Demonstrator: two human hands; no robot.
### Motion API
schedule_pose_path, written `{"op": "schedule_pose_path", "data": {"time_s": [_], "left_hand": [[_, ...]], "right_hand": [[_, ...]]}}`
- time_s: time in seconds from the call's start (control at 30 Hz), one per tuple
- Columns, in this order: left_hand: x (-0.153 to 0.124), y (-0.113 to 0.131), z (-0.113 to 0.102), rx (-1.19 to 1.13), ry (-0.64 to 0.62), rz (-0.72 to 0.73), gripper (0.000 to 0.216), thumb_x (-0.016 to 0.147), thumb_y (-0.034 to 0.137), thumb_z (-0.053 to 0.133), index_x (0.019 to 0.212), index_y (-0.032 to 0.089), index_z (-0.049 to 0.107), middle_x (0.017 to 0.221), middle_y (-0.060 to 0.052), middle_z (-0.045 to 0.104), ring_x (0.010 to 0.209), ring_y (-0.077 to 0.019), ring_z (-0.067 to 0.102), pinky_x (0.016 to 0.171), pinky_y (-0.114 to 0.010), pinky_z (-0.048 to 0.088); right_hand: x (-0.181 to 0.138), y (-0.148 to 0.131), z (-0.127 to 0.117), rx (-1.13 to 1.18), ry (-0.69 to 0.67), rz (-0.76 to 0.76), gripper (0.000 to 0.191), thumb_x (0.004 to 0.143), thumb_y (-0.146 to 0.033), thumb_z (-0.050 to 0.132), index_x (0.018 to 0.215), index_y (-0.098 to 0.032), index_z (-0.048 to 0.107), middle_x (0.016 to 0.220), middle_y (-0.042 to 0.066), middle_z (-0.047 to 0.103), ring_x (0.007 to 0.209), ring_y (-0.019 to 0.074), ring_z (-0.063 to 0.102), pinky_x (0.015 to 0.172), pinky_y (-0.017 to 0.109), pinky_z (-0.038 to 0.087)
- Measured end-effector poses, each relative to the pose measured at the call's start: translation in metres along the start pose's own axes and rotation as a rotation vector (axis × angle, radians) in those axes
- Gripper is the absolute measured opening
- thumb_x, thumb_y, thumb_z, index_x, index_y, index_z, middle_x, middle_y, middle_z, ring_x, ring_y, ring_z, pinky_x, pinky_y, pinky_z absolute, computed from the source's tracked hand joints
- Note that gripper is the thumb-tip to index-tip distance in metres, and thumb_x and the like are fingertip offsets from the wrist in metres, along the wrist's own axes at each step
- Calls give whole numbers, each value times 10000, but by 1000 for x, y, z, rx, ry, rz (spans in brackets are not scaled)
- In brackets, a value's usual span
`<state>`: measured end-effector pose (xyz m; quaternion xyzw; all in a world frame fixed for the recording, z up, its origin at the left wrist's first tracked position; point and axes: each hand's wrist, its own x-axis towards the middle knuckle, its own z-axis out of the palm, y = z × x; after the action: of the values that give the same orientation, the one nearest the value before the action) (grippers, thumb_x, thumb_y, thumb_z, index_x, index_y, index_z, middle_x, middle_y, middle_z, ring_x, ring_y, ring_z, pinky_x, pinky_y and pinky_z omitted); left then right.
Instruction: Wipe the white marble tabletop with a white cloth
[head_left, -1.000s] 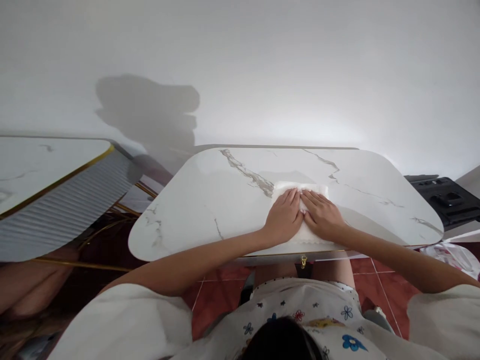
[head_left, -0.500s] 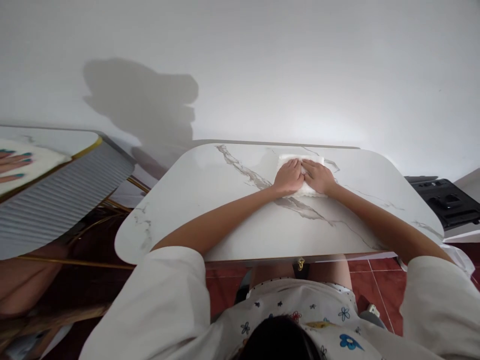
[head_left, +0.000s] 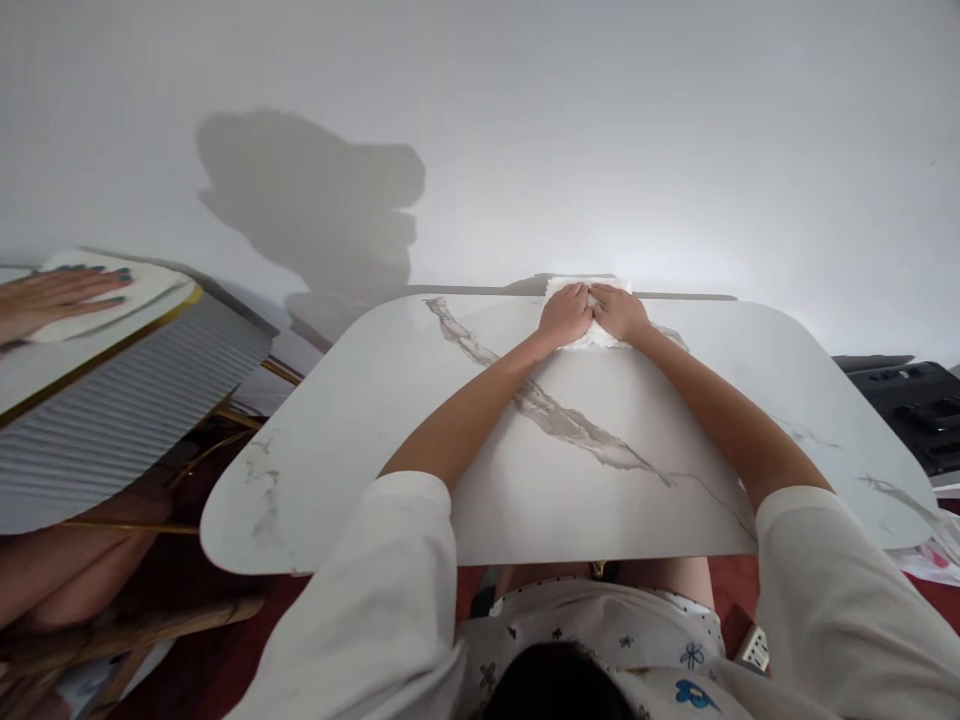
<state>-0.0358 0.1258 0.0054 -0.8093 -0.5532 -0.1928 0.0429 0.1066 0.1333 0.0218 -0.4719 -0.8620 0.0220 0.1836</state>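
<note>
Both of my hands press down on a white cloth (head_left: 595, 336) at the far edge of the marble-patterned table (head_left: 360, 420). My left hand (head_left: 566, 315) lies on the cloth's left half, and my right hand (head_left: 619, 313) covers the right half. The hands almost touch, fingers together and angled inward, with the cloth beneath them. The cloth's far edge reaches past the tabletop towards the wall. Much of the cloth is hidden under my fingers and palms.
On the left, another person's hand (head_left: 64, 295) rests on a white cloth (head_left: 154, 288) on a second table with a ribbed grey side (head_left: 142, 420). A black case (head_left: 911, 410) lies beyond the right edge. Behind the table stands a white wall (head_left: 600, 130).
My hands have slid the cloth away from me to the table's far edge, and my arms are straighter. The other person's hand and cloth have moved further into view.
</note>
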Motion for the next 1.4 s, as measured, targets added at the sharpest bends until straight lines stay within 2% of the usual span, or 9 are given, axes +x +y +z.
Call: {"op": "schedule_pose_path", "data": {"time_s": [0.13, 0.23, 0.37, 0.47, 0.63, 0.93, 1.27, 1.4], "left_hand": [[17, 11, 7, 20, -10, 30, 357, 887, 139, 309, 1155, 84, 538, 1191, -153, 591, 1160, -251, 515, 1019, -364, 379], [23, 23, 14, 17, 4, 55, 370, 891, 152, 309, 1180, 75, 527, 1238, -166, 573, 1183, -259, 504, 1030, -379, 373], [20, 35, 22, 0, 13, 109, 431, 895, 171, 303, 1271, 50, 477, 1347, -176, 509, 1285, -253, 432, 1097, -383, 314], [9, 41, 20, -12, -7, 163, 469, 902, 187, 292, 1323, 41, 438, 1406, -177, 460, 1335, -247, 384, 1131, -391, 275], [-28, 48, 3, -14, -67, 192, 512, 914, 221, 273, 1359, 4, 399, 1449, -187, 405, 1369, -242, 341, 1153, -386, 253], [-100, 68, -25, -1, -50, 183, 514, 911, 241, 288, 1364, 29, 408, 1438, -172, 428, 1360, -253, 359, 1153, -409, 273], [-184, 114, -57, -16, -34, 155, 521, 932, 262, 261, 1348, -11, 416, 1433, -204, 420, 1355, -274, 363, 1140, -428, 298], [-205, 135, -64, -21, -55, 151, 535, 940, 277, 260, 1356, -27, 404, 1437, -211, 412, 1356, -296, 358, 1134, -431, 304]], "right_hand": [[-1, 21, 0, 9, 29, 44, 433, 885, -191, 353, 1269, -180, 552, 1375, 63, 528, 1225, 280, 494, 991, 432, 430], [-9, 32, -3, -1, 46, 45, 440, 880, -182, 350, 1271, -163, 550, 1367, 71, 534, 1226, 268, 492, 1010, 417, 412], [-27, 36, -7, -39, 63, 43, 466, 880, -176, 333, 1301, -118, 524, 1390, 89, 512, 1273, 251, 449, 1065, 408, 354], [-43, 29, -9, -76, 60, 63, 485, 884, -178, 319, 1323, -74, 500, 1415, 118, 480, 1299, 255, 420, 1085, 407, 324], [-75, 0, -14, -108, 46, 67, 483, 895, -185, 307, 1320, -54, 496, 1417, 134, 474, 1301, 263, 415, 1088, 406, 309], [-131, -48, -25, -123, 17, 14, 492, 908, -188, 318, 1345, -22, 468, 1414, 155, 472, 1316, 261, 405, 1095, 383, 305], [-209, -88, -42, -107, 17, -37, 501, 896, -209, 344, 1342, -25, 479, 1416, 146, 470, 1317, 255, 423, 1106, 400, 321], [-237, -91, -48, -75, 36, -44, 497, 891, -213, 348, 1343, -56, 484, 1415, 128, 475, 1325, 237, 416, 1107, 409, 332]]}}
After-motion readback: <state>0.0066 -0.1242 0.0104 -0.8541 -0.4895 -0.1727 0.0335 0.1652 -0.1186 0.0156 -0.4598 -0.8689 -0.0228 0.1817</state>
